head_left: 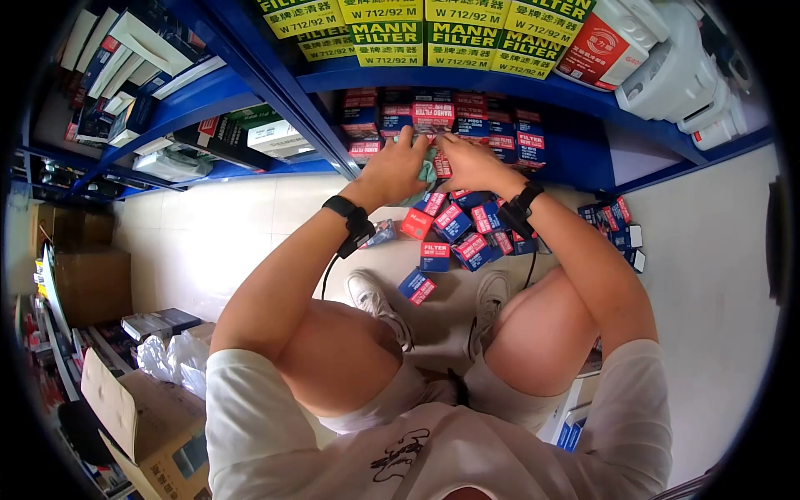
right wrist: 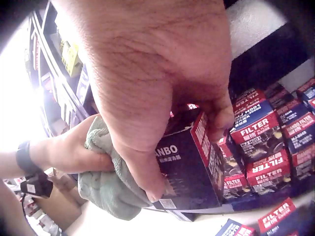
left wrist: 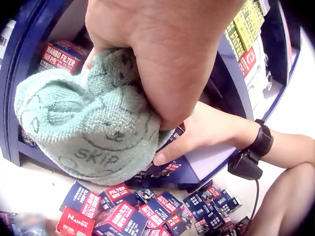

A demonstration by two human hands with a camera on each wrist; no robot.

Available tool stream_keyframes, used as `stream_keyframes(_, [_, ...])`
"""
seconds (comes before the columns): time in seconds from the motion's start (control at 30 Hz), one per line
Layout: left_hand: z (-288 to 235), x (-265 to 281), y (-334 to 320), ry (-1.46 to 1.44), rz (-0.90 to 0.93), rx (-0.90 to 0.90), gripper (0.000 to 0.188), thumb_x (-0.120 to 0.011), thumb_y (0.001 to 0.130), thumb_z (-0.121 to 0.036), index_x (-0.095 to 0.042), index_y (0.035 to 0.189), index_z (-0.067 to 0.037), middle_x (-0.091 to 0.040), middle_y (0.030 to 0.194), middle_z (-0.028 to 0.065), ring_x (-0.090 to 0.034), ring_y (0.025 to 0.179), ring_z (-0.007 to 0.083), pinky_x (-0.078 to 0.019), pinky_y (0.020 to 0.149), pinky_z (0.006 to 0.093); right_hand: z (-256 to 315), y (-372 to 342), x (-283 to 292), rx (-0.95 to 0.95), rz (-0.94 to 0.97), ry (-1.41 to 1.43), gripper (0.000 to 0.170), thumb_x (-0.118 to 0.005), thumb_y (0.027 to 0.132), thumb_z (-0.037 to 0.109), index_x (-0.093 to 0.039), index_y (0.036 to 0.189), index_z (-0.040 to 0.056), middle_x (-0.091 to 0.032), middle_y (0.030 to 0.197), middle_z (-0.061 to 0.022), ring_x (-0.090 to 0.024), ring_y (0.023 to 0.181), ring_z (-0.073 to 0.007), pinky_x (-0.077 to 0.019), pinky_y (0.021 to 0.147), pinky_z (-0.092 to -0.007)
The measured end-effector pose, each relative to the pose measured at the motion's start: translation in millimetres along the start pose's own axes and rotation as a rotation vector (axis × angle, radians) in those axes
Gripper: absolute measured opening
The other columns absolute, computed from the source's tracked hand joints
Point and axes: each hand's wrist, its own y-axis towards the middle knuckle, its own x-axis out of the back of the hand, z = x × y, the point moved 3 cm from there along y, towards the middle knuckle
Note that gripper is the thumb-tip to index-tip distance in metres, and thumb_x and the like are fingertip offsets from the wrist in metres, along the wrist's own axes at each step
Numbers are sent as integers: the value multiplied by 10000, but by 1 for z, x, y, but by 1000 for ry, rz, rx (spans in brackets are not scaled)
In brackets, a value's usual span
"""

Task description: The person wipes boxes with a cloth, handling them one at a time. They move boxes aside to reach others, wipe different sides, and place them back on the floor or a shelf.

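My left hand [head_left: 398,169] holds a bunched pale green cloth [left wrist: 98,132] with printed letters on it. Fingers of my right hand [right wrist: 147,83] grip a dark blue and red filter box [right wrist: 184,157], thumb on one face and fingers over the far side. Both hands are side by side at the front of the low blue shelf, and the cloth hangs next to the gripped box. Other filter boxes [right wrist: 258,130] stand stacked on that shelf, to the right of the gripped one in the right wrist view. The left fingertips are mostly hidden by the cloth in the left wrist view.
Several loose filter boxes [head_left: 454,223] lie on the floor between the shelf and the person's shoes [head_left: 373,298]. More boxes [head_left: 615,225] sit farther right. Yellow-green filter cartons [head_left: 462,43] and white jugs [head_left: 612,42] fill the shelf above. An open cardboard carton [head_left: 154,421] stands at lower left.
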Motion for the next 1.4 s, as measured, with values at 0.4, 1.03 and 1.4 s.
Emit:
stream_keyframes(0.4, [6,-1,-3,38,37,48,732,-807,712,-220,-432,1304,-11,-456,1278,259,-603,1028,486,-536,884,519,4,1,0,40,57,-16,820,-883,591,351,-518,1241,9,-577,1258,-180,-616,1100,-411,-526,903,-500])
stream_keyframes(1.03, [-9,-9,7,75,84,29,745,-825,707,-234,-425,1298,-20,-450,1301,259,-598,1048,492,-539,875,527,0,-25,-3,-61,43,49,818,-890,597,328,-492,1230,-1,-564,1218,-171,-614,1092,-411,-528,890,-496])
stream_keyframes(1.4, [-14,-13,4,72,105,0,775,-837,698,-245,-407,1303,-19,-441,1322,277,-602,1053,492,-543,869,522,-4,-23,-2,-73,105,20,870,-905,579,332,-500,1274,2,-558,1303,-182,-610,1117,-412,-517,930,-501])
